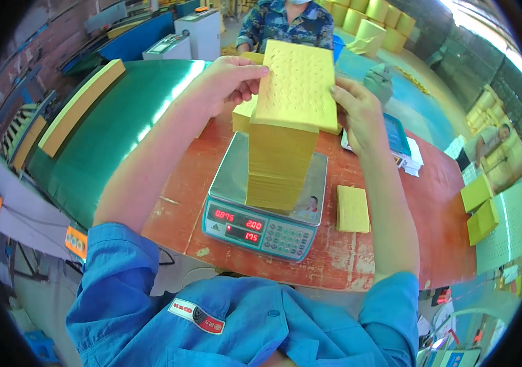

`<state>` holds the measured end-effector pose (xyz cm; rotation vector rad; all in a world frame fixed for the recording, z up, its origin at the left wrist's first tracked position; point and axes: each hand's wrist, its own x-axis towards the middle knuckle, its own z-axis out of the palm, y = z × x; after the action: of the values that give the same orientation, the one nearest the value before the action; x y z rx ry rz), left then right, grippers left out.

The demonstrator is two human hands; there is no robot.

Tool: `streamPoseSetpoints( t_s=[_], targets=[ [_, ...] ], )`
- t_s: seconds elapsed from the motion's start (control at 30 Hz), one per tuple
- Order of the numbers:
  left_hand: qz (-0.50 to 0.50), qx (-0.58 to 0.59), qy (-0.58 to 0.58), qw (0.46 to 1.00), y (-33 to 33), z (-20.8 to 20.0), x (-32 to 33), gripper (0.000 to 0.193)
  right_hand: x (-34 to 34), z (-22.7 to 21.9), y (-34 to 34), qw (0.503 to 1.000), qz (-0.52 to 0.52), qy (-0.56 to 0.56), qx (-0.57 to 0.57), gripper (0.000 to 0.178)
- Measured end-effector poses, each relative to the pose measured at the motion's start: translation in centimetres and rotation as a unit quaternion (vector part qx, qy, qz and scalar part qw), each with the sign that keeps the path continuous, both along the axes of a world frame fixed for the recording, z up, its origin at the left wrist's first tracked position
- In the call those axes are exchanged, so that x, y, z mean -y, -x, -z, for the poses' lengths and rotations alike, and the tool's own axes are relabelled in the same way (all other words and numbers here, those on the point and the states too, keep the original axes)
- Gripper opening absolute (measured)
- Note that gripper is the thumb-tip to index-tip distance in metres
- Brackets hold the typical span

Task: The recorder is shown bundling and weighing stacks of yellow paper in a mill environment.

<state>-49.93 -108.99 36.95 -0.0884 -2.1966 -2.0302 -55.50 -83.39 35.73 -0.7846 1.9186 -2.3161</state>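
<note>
A tall stack of yellow paper [280, 165] stands upright on the metal pan [227, 171] of a digital scale [260, 229]. Rows of small curved cuts mark its top sheet [295, 82]. My left hand [236, 81] grips the left edge near the top, thumb against the sheet and fingers curled. At the opposite edge my right hand [359, 110] closes on the stack, its thumb on the side and some fingers hidden. Red digits glow on the scale's display. A smaller pile of yellow paper [353, 209] lies on the red table to the right of the scale.
More yellow paper [244, 115] sits behind the scale on the worn red table [420, 226]. A green conveyor belt [102, 131] runs at left. Across the table is a person in a patterned shirt [285, 27]. A blue tray [397, 136] stands beyond my right forearm.
</note>
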Motion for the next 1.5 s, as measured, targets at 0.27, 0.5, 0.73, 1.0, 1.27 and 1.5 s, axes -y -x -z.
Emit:
streamPoseSetpoints(
  t_s=[0.27, 0.5, 0.73, 1.0, 1.27, 1.5],
  targets=[
    [0.036, 0.142, 0.000, 0.989, 4.4, 3.1, 3.0, 0.021, 3.7, 2.5, 2.5, 0.994, 0.057, -0.056, 0.078, 0.025],
    [0.065, 0.159, -0.009, 0.985, 4.5, 4.1, 2.6, 0.021, 2.9, 2.7, 1.3, 0.989, 0.100, -0.098, 0.054, 0.029],
    [0.052, 0.152, 0.016, 0.987, 3.9, 4.5, 2.2, 0.021, 2.4, 4.4, 1.5, 0.987, 0.124, -0.098, -0.006, 0.025],
    [0.030, 0.112, 0.014, 0.993, 2.5, 4.6, 1.5, 0.023, 2.6, 4.8, 0.6, 0.941, 0.218, -0.215, -0.142, 0.026],
    [0.024, 0.086, 0.022, 0.996, 2.4, 4.9, 1.3, 0.025, 2.6, 5.5, 0.9, 0.946, 0.219, -0.191, -0.147, 0.022],
    [-0.024, 0.058, 0.005, 0.998, 1.8, 5.6, 0.4, 0.032, 2.2, 7.0, 1.6, 0.947, 0.220, -0.155, -0.176, 0.019]
  ],
)
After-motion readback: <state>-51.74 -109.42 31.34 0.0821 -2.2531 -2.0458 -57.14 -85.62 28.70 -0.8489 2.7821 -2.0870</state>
